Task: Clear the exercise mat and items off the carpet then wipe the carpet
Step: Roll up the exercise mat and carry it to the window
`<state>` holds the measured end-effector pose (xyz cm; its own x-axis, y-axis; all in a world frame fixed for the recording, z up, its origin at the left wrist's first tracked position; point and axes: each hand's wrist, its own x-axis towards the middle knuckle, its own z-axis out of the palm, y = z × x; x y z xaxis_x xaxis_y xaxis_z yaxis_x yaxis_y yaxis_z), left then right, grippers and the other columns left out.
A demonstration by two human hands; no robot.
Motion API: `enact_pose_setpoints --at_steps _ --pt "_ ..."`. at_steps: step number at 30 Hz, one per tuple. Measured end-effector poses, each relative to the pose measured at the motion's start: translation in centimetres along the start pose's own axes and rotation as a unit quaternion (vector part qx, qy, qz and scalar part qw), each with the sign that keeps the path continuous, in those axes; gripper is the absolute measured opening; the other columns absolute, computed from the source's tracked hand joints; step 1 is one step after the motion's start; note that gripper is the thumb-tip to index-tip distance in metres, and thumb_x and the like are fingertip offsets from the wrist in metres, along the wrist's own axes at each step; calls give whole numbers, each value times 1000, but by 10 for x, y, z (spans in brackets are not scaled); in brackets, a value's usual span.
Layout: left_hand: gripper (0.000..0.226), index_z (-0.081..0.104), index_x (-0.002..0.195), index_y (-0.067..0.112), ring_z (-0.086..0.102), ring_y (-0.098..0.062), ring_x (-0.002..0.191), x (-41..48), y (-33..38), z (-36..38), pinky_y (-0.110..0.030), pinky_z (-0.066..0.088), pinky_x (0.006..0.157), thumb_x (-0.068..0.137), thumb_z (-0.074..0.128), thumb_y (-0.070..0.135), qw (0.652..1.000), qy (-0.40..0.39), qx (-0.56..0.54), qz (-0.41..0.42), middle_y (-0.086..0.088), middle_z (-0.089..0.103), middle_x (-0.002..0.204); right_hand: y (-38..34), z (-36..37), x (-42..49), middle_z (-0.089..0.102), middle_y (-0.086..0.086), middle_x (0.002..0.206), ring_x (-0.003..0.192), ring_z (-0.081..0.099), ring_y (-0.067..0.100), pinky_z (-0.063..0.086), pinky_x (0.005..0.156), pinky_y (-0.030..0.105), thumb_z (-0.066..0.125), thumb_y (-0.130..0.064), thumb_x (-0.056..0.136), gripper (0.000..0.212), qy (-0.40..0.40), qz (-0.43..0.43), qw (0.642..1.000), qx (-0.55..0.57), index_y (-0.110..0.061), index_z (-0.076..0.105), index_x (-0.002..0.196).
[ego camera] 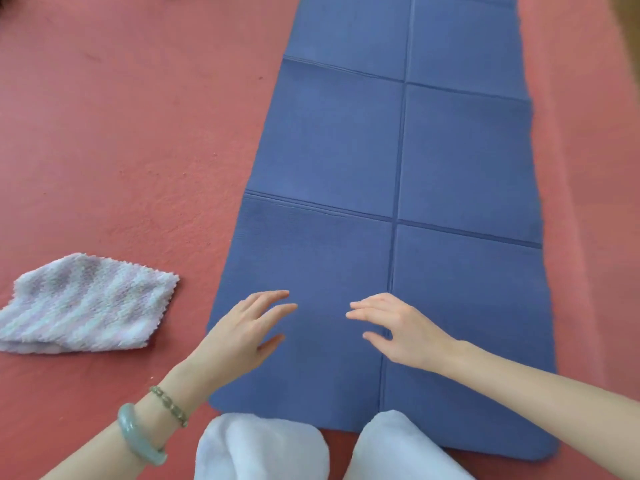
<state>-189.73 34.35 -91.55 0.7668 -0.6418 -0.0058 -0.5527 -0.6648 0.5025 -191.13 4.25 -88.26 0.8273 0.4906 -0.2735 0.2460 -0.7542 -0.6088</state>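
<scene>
A blue exercise mat (398,161) with fold creases lies flat on the red carpet (121,133), running away from me. Both hands hover over its near end. My left hand (242,334) is open with fingers spread, above the left near panel. My right hand (394,327) is also open, above the centre crease. Neither hand holds anything. A folded striped white and pale purple cloth (83,306) lies on the carpet to the left of the mat, apart from my left hand.
My knees in white trousers (263,452) rest at the mat's near edge. Bracelets sit on my left wrist. Bare red carpet stretches on both sides of the mat.
</scene>
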Motion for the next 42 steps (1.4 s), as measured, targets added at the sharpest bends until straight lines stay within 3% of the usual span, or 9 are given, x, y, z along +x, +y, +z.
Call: enact_pose_setpoints --at_steps 4,7,15,21,26,31,36,38,42 --pt "54 51 128 19 53 -23 114 6 28 36 -36 52 86 79 72 27 996 -65 -5 54 -5 51 134 35 22 -55 55 -13 128 119 41 4 26 101 10 55 -23 85 37 5 70 997 20 -25 62 121" --pt "63 51 126 21 52 -18 113 3 44 58 -32 49 89 70 79 34 990 -114 0 86 -2 53 131 50 46 -91 59 -10 123 113 41 3 38 96 19 59 -23 81 33 29 97 995 15 -24 66 114" --pt "94 51 130 26 39 -19 125 -3 67 80 -35 25 103 55 56 81 980 -174 48 86 0 46 137 52 83 -129 38 -7 125 113 35 13 32 91 28 62 -49 70 40 49 89 994 -32 -32 56 106" --pt "72 56 121 33 42 -19 125 -1 72 75 -41 26 103 59 62 70 977 -181 43 107 2 50 134 59 77 -133 39 2 132 118 36 22 29 96 31 56 -57 61 62 -21 34 995 -96 -31 53 117" --pt "23 66 82 37 49 -10 117 1 59 68 -40 29 101 82 56 58 971 -168 -14 168 16 60 118 63 65 -137 48 -1 127 117 38 13 25 99 24 62 -51 70 27 -42 50 998 24 -32 63 90" --pt "23 68 78 33 54 -8 86 14 64 56 -27 50 67 86 51 45 990 -100 -16 95 19 65 95 57 52 -134 61 -14 83 75 51 6 43 69 18 53 -40 83 22 49 66 996 37 -26 69 78" --pt "19 70 75 26 47 -16 71 32 84 58 -26 34 63 77 51 28 997 20 73 -11 9 64 82 55 41 -109 64 -5 72 68 62 24 48 58 33 62 -27 85 11 105 177 978 -46 -22 71 81" --pt "17 67 76 20 43 -19 71 28 88 71 -29 31 63 73 55 9 995 49 86 19 5 63 81 55 43 -100 67 -3 77 73 63 26 48 62 37 64 -22 86 8 92 217 971 -48 -19 72 86" --pt "22 70 85 13 48 -19 77 12 77 78 -29 36 68 74 60 -3 984 54 76 153 2 66 89 67 46 -98 62 -10 69 60 58 15 46 49 28 59 -25 80 6 100 108 988 -50 -21 62 79"
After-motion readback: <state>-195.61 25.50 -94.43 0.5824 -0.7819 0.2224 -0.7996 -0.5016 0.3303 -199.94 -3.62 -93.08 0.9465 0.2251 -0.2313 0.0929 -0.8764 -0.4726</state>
